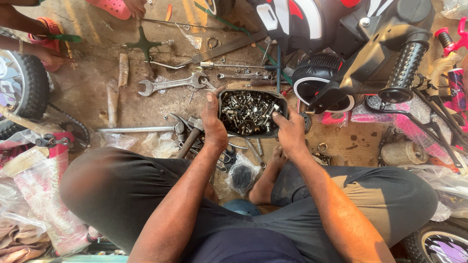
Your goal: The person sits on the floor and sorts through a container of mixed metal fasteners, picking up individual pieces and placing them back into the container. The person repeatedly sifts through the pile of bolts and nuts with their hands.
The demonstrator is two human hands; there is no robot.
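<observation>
A black oblong tray (222, 101) full of several metal nuts, bolts and sockets (248, 112) is held above the ground between my knees. My left hand (213, 121) grips its left end, thumb along the rim. My right hand (288, 131) grips its right lower corner, thumb over the edge among the hardware. Both forearms reach forward from my lap. My bare foot (265, 180) rests on the ground beneath the tray.
Spanners (170, 84), a cross wrench (143, 45), a hammer (146, 128) and loose tools lie on the dirty floor ahead. A child's ride-on motorbike (360, 53) stands at the right. A wheel (24, 83) and another person's feet (48, 44) are at the left.
</observation>
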